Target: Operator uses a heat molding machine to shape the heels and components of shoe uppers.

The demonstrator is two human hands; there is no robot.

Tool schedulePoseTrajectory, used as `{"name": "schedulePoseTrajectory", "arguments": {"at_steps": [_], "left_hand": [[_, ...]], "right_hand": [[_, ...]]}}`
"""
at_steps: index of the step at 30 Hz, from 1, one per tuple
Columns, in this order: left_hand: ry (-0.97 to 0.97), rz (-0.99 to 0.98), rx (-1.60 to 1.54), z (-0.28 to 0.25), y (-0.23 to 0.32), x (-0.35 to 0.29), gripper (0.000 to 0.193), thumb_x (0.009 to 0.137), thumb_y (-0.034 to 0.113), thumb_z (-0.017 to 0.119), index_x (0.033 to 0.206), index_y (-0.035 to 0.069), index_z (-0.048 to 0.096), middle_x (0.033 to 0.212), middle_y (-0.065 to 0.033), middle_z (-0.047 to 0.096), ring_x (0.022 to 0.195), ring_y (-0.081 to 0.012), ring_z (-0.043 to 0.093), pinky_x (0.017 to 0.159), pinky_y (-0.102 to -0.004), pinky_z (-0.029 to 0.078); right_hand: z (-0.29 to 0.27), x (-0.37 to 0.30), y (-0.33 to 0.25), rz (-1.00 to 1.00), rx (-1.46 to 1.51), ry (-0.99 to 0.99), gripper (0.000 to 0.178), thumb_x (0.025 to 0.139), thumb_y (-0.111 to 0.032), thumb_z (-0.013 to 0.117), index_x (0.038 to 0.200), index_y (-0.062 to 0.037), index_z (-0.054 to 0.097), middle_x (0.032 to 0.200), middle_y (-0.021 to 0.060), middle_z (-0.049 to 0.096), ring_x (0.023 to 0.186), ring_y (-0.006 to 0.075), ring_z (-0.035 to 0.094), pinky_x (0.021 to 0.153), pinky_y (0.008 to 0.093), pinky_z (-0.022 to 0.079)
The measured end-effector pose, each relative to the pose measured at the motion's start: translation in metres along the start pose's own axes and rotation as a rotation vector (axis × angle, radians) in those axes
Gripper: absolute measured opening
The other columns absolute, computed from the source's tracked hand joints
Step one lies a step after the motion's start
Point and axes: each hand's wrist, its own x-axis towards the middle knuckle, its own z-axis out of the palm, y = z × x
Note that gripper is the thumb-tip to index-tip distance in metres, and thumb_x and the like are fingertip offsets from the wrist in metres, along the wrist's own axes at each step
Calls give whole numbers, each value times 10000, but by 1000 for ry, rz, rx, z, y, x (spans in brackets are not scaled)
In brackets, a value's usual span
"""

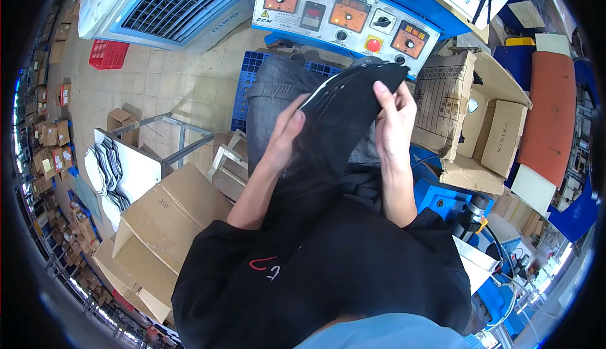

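Above my lap I hold a stack of thin black insole-shaped pieces (344, 106), fanned a little so that pale edges show along its left side. My left hand (288, 132) grips the stack's left edge, thumb on top and its other fingers mostly hidden. At the right edge, near the far tip, my right hand (395, 114) pinches the pieces between thumb and fingers. The stack's near end merges with my dark clothing, so its limit is hard to make out.
Ahead stands a blue machine with a control panel (344, 20). An open cardboard box (470, 118) is at the right, beside an orange-brown sheet (548, 118). Leftward are another cardboard box (173, 213) and a white tabletop (142, 175) bearing similar dark, pale-edged pieces (107, 169).
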Motion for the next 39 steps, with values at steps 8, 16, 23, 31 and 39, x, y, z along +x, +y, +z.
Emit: {"name": "schedulePoseTrajectory", "arguments": {"at_steps": [8,16,23,31,39], "left_hand": [[-567,-115,91,30,-3,3,653,778,265,732,1255,-62,429,1186,-131,569,1074,-183,557,955,-322,422],[-237,-385,-118,35,4,3,370,930,216,511,1170,-65,499,1084,-147,616,920,-196,625,829,-328,504],[-96,-208,165,29,-11,5,514,946,319,502,1271,-74,442,1187,-141,561,1090,-180,525,941,-303,407],[-66,-228,201,36,-9,7,452,929,291,544,1195,-74,520,1131,-130,605,1048,-181,558,907,-303,433],[103,5,300,37,-12,5,369,894,233,592,1126,-53,572,1074,-111,634,967,-161,585,859,-299,451]], "right_hand": [[-4,16,-7,-16,109,150,254,872,-108,604,1100,-5,562,1050,75,626,958,143,609,850,283,483],[-10,21,2,107,389,246,248,911,-136,576,1116,-6,524,1061,96,612,951,159,609,830,280,509],[3,-3,23,188,142,70,439,815,-101,682,1189,19,486,1107,103,583,1004,167,571,884,305,455],[3,-2,15,133,73,110,405,797,-69,690,1149,11,506,1067,97,597,952,160,582,867,294,454],[8,-18,15,50,-144,-69,299,811,-86,680,1066,27,574,997,81,629,916,136,582,839,271,450]]}}
